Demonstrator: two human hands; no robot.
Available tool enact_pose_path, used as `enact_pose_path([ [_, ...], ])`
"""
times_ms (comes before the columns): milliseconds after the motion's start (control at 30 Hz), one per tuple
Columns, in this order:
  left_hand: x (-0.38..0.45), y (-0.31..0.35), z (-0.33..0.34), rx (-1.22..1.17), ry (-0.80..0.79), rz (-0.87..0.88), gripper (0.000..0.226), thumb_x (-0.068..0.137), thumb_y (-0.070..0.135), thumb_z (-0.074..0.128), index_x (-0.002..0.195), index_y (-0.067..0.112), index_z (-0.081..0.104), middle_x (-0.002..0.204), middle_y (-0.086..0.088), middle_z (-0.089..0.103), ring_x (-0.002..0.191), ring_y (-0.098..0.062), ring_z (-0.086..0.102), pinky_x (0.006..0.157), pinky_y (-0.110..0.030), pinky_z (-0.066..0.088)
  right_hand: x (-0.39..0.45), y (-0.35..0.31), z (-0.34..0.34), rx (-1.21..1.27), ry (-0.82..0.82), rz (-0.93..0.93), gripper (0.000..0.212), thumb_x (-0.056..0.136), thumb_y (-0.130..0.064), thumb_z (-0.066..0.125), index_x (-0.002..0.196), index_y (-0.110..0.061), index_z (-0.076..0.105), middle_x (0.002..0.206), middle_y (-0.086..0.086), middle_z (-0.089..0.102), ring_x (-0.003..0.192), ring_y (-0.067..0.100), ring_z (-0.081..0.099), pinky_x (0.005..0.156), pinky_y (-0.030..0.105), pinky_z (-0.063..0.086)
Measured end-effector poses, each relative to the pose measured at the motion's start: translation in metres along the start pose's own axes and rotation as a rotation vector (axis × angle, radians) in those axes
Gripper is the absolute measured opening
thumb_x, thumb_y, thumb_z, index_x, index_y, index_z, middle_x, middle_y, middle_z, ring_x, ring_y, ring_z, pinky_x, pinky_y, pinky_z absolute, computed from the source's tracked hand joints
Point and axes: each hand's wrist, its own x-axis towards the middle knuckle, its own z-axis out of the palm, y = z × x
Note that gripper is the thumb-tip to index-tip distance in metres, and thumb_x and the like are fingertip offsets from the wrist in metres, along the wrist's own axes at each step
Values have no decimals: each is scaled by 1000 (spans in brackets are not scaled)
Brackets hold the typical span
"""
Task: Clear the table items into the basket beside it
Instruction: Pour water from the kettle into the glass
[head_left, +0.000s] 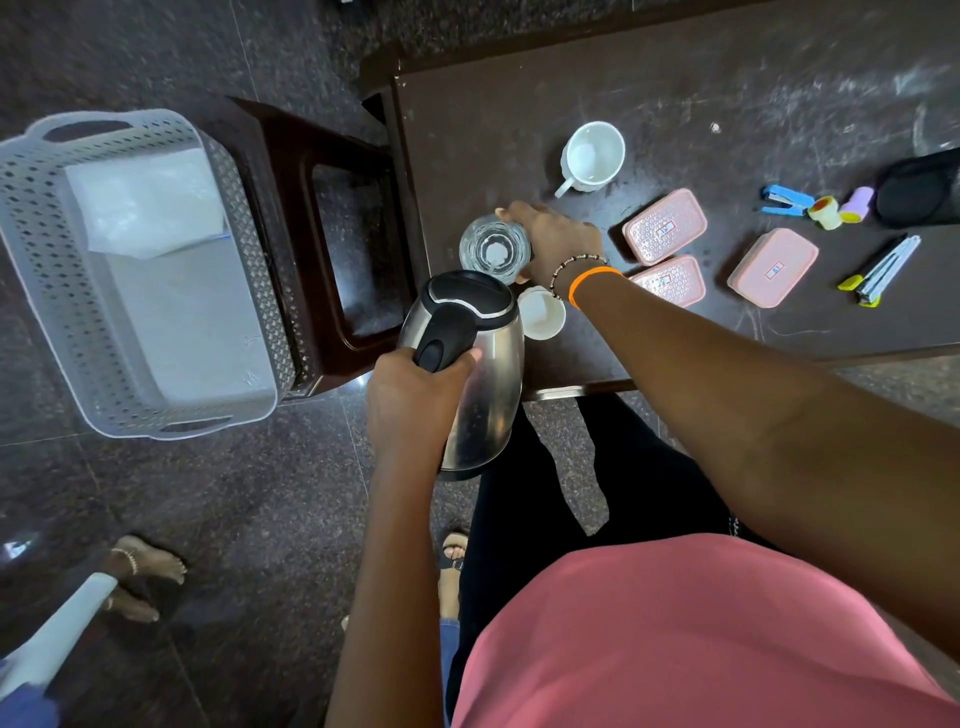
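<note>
My left hand (415, 400) grips the black handle of a steel electric kettle (483, 374), which hangs in the air at the table's near left corner. My right hand (558, 241) wraps around a clear drinking glass (493, 252) near the table's left edge. A small white cup (543, 314) sits just below my right wrist. A white mug (592, 156) stands further back. Three pink lidded boxes (665, 226) (672, 280) (774, 267) lie to the right. The grey perforated basket (47, 249) sits to the left of the table on a dark stool and holds a white sheet.
A blue stapler (784, 200), a yellow tape roll (826, 212), a purple cylinder (857, 204), a black pouch (919, 189) and a bundle of pens (883, 273) lie at the table's right. Another person's feet (145, 566) stand on the floor at lower left.
</note>
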Motion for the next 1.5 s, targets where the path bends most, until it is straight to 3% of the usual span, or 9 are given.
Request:
enact_pose_path([
  [900, -5, -3, -3, 28, -5, 3, 37, 67, 45, 76, 56, 19, 52, 55, 7, 54, 54, -9, 53, 47, -22, 32, -2, -1, -2, -37, -15, -16, 55, 80, -30, 60, 130, -30, 40, 129, 3, 57, 116, 33, 57, 98, 50, 40],
  [1233, -6, 2, -8, -27, -5, 10, 40, 66, 43, 77, 52, 17, 49, 50, 7, 52, 50, -12, 52, 49, -22, 36, -2, -1, -3, -43, -10, -19, 47, 83, -35, 55, 127, -28, 42, 128, 4, 58, 115, 34, 58, 99, 52, 39],
  [1400, -5, 3, -11, -22, -22, 7, 37, 65, 45, 77, 58, 16, 55, 58, 3, 58, 61, -20, 60, 59, -30, 49, -2, -2, -3, -44, -4, -20, 46, 84, -34, 54, 128, -28, 42, 129, 3, 58, 114, 33, 59, 96, 49, 41],
  [1500, -5, 3, -11, -19, -23, 10, 38, 65, 45, 77, 56, 17, 53, 57, 3, 57, 60, -21, 59, 58, -29, 45, -3, -2, -3, -49, -13, -20, 49, 82, -32, 57, 129, -29, 41, 130, 3, 57, 115, 33, 58, 97, 50, 40],
])
